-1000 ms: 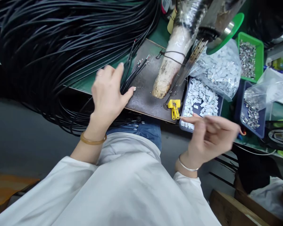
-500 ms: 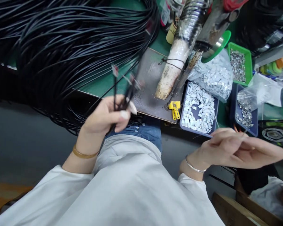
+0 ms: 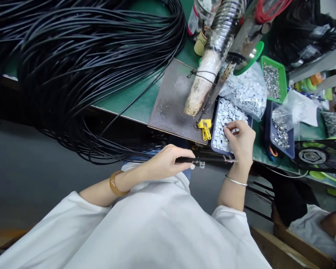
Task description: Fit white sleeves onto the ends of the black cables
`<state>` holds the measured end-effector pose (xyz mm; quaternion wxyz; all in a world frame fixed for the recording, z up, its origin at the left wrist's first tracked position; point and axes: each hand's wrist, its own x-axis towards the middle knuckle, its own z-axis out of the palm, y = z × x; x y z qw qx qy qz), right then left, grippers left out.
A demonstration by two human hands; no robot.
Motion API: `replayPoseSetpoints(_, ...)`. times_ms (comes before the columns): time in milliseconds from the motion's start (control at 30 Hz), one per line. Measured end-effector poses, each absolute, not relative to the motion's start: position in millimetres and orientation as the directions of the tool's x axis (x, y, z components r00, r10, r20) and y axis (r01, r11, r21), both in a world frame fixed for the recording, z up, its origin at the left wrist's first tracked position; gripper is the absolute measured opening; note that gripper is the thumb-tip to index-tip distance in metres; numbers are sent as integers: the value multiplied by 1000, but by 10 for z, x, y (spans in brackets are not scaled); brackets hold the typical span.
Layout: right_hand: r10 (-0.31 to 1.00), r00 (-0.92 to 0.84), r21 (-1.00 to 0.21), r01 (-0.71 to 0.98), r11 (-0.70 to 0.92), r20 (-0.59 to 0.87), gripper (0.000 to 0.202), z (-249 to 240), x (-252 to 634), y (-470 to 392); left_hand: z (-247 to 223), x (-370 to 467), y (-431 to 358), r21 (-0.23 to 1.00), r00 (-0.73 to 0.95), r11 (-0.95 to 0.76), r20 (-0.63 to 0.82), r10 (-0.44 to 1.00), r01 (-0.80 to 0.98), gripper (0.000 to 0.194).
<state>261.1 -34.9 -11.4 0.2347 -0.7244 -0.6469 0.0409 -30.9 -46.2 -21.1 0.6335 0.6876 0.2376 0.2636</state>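
Observation:
Black cables (image 3: 210, 159) with clear connector ends lie in my left hand (image 3: 170, 161), its fingers closed round them in front of the table edge. The cable ends point right, toward my right wrist. Over the blue tray (image 3: 229, 152) my right hand (image 3: 240, 140) reaches down with thumb and fingertips pinched among small white-grey pieces (image 3: 222, 119). Whether a piece is between those fingertips is too small to tell. A yellow cutter (image 3: 205, 129) lies just left of the tray, on a brown board (image 3: 168, 101).
A large bundle of black cables (image 3: 95, 48) covers the left of the green table. A wrapped tube (image 3: 203, 82) slants over the board. Behind the tray sit a bag of white pieces (image 3: 248, 89) and a green tray (image 3: 283, 84). A person's sleeve (image 3: 308, 224) shows lower right.
My right hand has moved left from beyond the tray and come down into the white pieces. My left hand has moved right and lower, and its cables now point right instead of up.

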Motion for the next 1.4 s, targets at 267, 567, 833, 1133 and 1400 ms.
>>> replayPoseSetpoints(267, 898, 191, -247, 964, -96, 396, 11, -107, 2546, -362, -261, -99, -270, 696, 344, 332, -129, 930, -637, 31)
replayPoseSetpoints(567, 681, 380, -717, 625, 309, 626, 10, 94, 1677, -659, -167, -145, -173, 700, 482, 498, -246, 841, -512, 30)
replayPoseSetpoints(833, 880, 195, -845, 428, 321, 433, 5, -111, 1489, -646, -150, -74, -190, 875, 466, 331, -142, 873, -354, 29)
replayPoseSetpoints(1133, 891, 146, -853, 391, 346, 429, 13, -161, 1517, -659, -148, -77, -177, 906, 558, 312, -108, 823, -285, 38)
replayPoseSetpoints(1400, 907, 121, -855, 403, 327, 404, 9, -184, 1536, -672, -109, -120, -142, 926, 610, 311, -121, 783, -215, 32)
